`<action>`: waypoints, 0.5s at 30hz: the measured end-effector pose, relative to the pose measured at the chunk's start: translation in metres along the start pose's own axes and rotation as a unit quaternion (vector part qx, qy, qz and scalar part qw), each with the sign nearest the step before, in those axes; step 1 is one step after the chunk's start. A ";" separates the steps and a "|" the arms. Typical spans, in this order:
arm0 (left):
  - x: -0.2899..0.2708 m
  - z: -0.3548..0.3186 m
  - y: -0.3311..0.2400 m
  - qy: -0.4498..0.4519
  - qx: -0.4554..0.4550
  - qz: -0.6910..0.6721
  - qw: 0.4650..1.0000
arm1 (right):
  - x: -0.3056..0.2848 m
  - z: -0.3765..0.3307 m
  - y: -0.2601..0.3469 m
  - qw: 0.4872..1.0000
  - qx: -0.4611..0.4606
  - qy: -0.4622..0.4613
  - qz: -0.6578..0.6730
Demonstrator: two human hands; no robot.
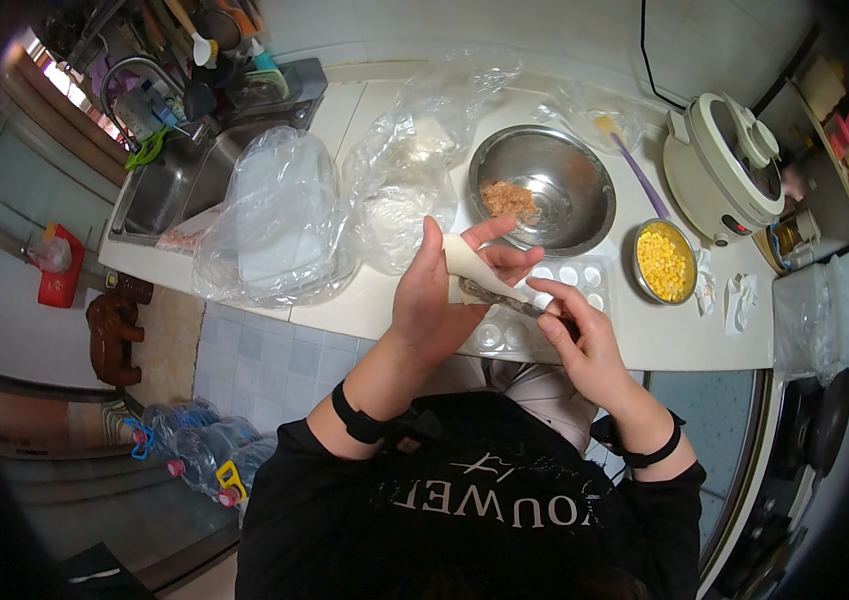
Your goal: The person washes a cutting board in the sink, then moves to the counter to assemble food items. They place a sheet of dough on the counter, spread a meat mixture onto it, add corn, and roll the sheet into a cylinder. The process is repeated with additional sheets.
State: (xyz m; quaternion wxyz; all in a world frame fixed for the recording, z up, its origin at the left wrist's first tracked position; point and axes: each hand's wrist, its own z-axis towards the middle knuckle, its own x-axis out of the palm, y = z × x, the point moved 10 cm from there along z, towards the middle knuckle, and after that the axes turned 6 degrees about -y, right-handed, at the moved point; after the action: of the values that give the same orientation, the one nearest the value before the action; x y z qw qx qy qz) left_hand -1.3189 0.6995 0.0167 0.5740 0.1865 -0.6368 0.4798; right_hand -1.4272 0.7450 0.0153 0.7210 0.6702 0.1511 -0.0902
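Observation:
My left hand (427,298) is raised over the counter's front edge, its thumb up and fingers spread, with a pale round dough wrapper (467,264) lying curved across it. In my right hand (585,338) is a slim metal utensil (501,298), pinched between thumb and fingers. Its far end meets the lower side of the wrapper; the shape of that end is hard to make out. Beneath both hands sits a clear plastic tray (565,275) with round hollows, partly hidden by them. Behind stands a steel bowl (585,170) with minced filling (510,202) at its left side.
A small bowl of corn kernels (663,262) and a cream electric cooker (723,170) stand at right. A purple-handled brush (640,172) lies behind. Left are bagged dough wrappers (400,210), a plastic-covered white box (285,205) and the sink (160,195). Water bottles (210,450) stand on the floor.

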 end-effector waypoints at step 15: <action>0.039 -0.004 -0.003 0.092 0.078 0.248 0.961 | -0.003 -0.017 0.056 0.918 -0.295 -0.088 -0.251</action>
State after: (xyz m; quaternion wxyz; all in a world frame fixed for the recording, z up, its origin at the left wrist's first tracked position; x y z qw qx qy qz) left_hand -1.3249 0.7140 0.0529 0.4767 0.0214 -0.5681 0.6705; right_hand -1.4131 0.7663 0.0681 0.8503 0.3564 0.2700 -0.2776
